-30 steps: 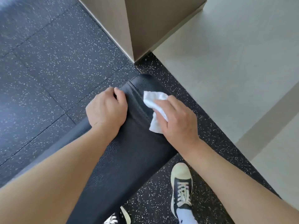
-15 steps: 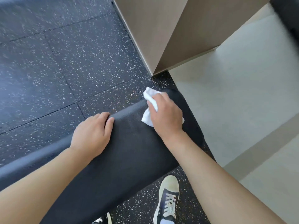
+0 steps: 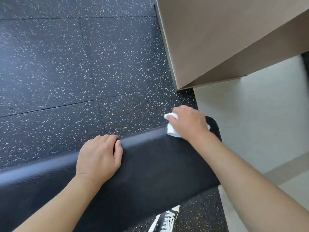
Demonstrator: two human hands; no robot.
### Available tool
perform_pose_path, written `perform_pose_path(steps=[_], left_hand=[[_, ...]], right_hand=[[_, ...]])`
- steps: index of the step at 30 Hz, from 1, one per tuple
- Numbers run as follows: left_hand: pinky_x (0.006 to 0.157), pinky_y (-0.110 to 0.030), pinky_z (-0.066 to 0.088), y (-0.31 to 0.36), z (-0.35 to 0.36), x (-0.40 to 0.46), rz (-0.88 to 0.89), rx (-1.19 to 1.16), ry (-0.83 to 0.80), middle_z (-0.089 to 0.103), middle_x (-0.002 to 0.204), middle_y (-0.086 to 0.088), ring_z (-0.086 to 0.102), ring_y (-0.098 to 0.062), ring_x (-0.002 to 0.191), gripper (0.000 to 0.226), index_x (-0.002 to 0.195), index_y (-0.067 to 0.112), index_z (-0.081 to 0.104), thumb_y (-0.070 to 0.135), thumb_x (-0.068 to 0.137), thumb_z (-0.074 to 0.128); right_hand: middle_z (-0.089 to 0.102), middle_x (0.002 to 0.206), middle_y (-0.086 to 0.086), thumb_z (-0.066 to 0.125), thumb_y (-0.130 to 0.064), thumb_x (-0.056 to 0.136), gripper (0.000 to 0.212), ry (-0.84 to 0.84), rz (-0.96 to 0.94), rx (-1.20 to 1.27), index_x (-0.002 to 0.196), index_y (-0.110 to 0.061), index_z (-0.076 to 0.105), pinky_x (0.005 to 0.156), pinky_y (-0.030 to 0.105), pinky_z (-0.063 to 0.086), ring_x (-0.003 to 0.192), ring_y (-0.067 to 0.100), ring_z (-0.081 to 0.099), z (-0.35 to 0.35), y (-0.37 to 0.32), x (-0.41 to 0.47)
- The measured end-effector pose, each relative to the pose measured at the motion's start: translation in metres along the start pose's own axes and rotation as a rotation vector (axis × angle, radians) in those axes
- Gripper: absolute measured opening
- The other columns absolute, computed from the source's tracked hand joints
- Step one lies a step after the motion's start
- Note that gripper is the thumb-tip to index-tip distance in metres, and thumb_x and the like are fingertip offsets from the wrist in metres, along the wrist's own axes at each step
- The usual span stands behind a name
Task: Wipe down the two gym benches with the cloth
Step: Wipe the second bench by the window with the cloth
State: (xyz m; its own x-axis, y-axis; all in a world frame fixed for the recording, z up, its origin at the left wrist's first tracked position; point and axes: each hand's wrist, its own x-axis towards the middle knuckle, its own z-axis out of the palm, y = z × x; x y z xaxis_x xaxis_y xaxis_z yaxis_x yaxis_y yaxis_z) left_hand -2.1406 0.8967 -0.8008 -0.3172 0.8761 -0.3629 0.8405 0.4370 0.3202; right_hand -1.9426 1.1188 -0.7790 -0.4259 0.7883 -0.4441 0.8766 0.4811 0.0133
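Observation:
A black padded gym bench (image 3: 150,168) runs from the lower left to the right middle of the head view. My right hand (image 3: 189,123) grips a crumpled white cloth (image 3: 172,129) and presses it on the far corner of the bench's end. My left hand (image 3: 100,156) rests on the pad, its fingers curled over the far edge. Only this one bench is in view.
Dark speckled rubber floor tiles (image 3: 66,72) lie beyond the bench. A beige pillar or wall corner (image 3: 217,39) rises close behind the bench's end. Pale smooth floor (image 3: 250,123) spreads to the right. My black and white sneaker (image 3: 165,220) stands below the bench.
My right hand has carried the cloth from the pad's top toward the far corner at the bench's end. My left hand has slid along the far edge. The view has swung left.

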Motion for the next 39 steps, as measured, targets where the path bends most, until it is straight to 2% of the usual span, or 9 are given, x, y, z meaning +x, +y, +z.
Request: perform_pose_path(steps=[3,6,15,19,23,26,32,35,39], left_hand=[[0.068,-0.047,0.051,-0.001,0.003,0.001,0.020,-0.016,0.016,0.071,0.084,-0.006,0.066,-0.035,0.077,0.041,0.090,0.011,0.071,0.034,0.099,0.038],[0.069,-0.047,0.050,-0.002,0.000,0.002,0.016,-0.011,0.005,0.069,0.084,-0.006,0.064,-0.034,0.076,0.041,0.091,0.011,0.070,0.034,0.099,0.038],[0.068,-0.049,0.050,-0.001,-0.003,0.004,0.029,-0.060,-0.005,0.068,0.084,-0.007,0.064,-0.036,0.075,0.041,0.091,0.010,0.071,0.034,0.098,0.038],[0.070,-0.046,0.052,0.000,-0.001,0.002,0.019,-0.059,0.042,0.071,0.090,-0.005,0.066,-0.035,0.078,0.044,0.103,0.009,0.075,0.034,0.098,0.039],[0.073,-0.045,0.050,0.000,0.002,0.002,0.025,-0.026,0.044,0.071,0.095,-0.003,0.066,-0.033,0.081,0.043,0.107,0.010,0.074,0.033,0.098,0.039],[0.073,-0.045,0.050,0.001,0.000,0.002,0.017,-0.001,0.048,0.070,0.095,-0.003,0.065,-0.033,0.081,0.043,0.107,0.011,0.073,0.033,0.098,0.038],[0.071,-0.046,0.052,0.009,-0.006,0.002,-0.005,0.023,0.051,0.072,0.096,-0.003,0.066,-0.035,0.082,0.045,0.108,0.011,0.074,0.032,0.097,0.036],[0.069,-0.046,0.052,0.008,-0.004,0.002,-0.016,0.016,0.053,0.072,0.096,-0.003,0.065,-0.035,0.081,0.046,0.107,0.010,0.074,0.033,0.097,0.035],[0.068,-0.047,0.052,0.008,-0.004,0.003,-0.020,0.009,0.058,0.072,0.095,-0.003,0.065,-0.035,0.080,0.047,0.106,0.010,0.075,0.033,0.097,0.035]], right_hand=[[0.056,0.092,0.001,0.048,-0.051,0.098,0.033,0.016,0.183,-0.055,0.092,-0.023,0.065,0.066,0.035,0.037,0.088,0.033,0.062,-0.010,0.047,0.007],[0.059,0.096,0.002,0.047,-0.044,0.098,0.028,-0.018,0.185,-0.101,0.091,-0.023,0.064,0.065,0.035,0.034,0.085,0.032,0.061,-0.005,0.023,0.007],[0.064,0.103,0.003,0.047,-0.045,0.099,0.034,-0.173,-0.220,0.081,0.102,-0.020,0.069,0.072,0.037,0.036,0.097,0.029,0.065,0.016,-0.128,-0.012],[0.061,0.101,0.000,0.044,-0.051,0.098,0.034,-0.192,-0.236,0.100,0.100,-0.025,0.067,0.069,0.036,0.032,0.094,0.029,0.064,0.007,-0.077,-0.001],[0.055,0.092,-0.006,0.043,-0.053,0.096,0.034,-0.198,-0.020,-0.031,0.098,-0.028,0.067,0.070,0.035,0.032,0.096,0.027,0.063,-0.008,0.039,0.028],[0.059,0.094,-0.006,0.044,-0.050,0.095,0.032,-0.209,0.048,-0.063,0.096,-0.028,0.068,0.070,0.035,0.034,0.091,0.027,0.061,-0.011,0.076,0.039],[0.067,0.099,0.003,0.048,-0.039,0.098,0.029,-0.261,-0.205,0.094,0.094,-0.021,0.070,0.070,0.036,0.037,0.093,0.030,0.065,-0.002,-0.030,0.020],[0.067,0.108,0.008,0.048,-0.035,0.101,0.028,-0.258,-0.375,0.165,0.104,-0.018,0.070,0.073,0.037,0.042,0.100,0.031,0.066,0.005,-0.103,-0.004],[0.066,0.110,0.008,0.049,-0.036,0.101,0.028,-0.247,-0.413,0.218,0.105,-0.018,0.070,0.073,0.037,0.039,0.102,0.032,0.065,0.006,-0.115,-0.005]])
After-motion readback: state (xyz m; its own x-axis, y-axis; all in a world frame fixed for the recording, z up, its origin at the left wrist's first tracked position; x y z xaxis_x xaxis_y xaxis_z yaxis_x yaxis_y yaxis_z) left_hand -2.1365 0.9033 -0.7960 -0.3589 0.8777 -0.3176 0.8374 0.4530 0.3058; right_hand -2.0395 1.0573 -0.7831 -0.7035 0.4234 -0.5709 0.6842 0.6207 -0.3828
